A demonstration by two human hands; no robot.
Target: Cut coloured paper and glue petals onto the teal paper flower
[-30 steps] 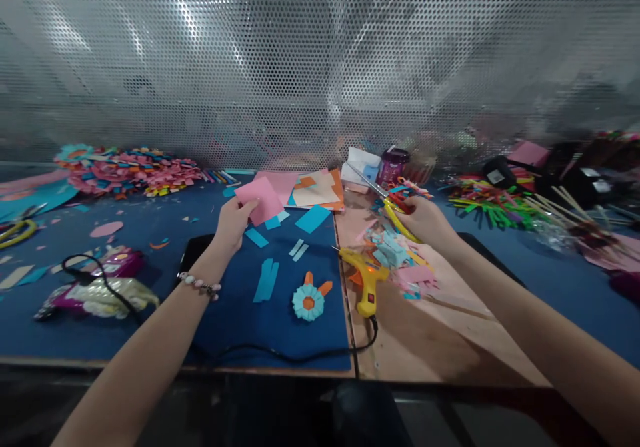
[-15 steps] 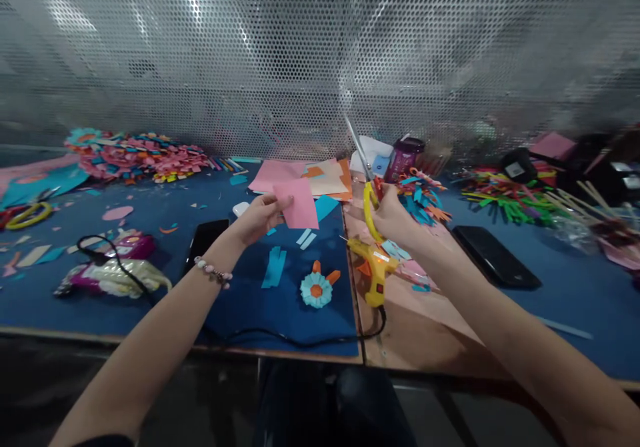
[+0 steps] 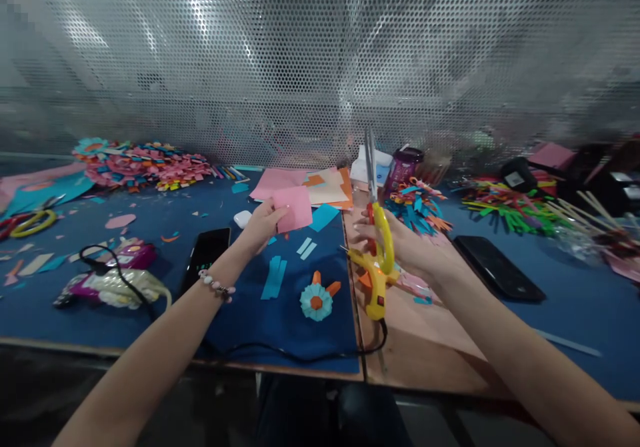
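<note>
Pinched in my left hand (image 3: pixel 266 222) is a square sheet of pink paper (image 3: pixel 296 209), raised over the table. My right hand (image 3: pixel 400 239) holds a pair of scissors (image 3: pixel 371 173) with red and yellow handles, blades pointing up and nearly together. Just below the scissors, a yellow glue gun (image 3: pixel 376 293) lies on the table, partly hidden by the handle. A light-blue paper flower (image 3: pixel 317 302) with an orange centre and two orange pieces rests between my arms. Blue paper strips (image 3: pixel 274 277) lie left of it.
Stacked coloured paper (image 3: pixel 327 185) lies at the back. Black phones (image 3: pixel 207 250) flank both arms, the other (image 3: pixel 497 267) at right. A pile of paper pieces (image 3: pixel 145 167) and a doll-like figure (image 3: pixel 120 280) are left. The glue gun's cord (image 3: pixel 300 359) crosses the front; a perforated metal panel (image 3: pixel 280 67) stands behind.
The scissors have turned from leaning left to nearly upright, their yellow handle now towards me. The pink paper has shifted slightly left. The camera view has tilted up a little.
</note>
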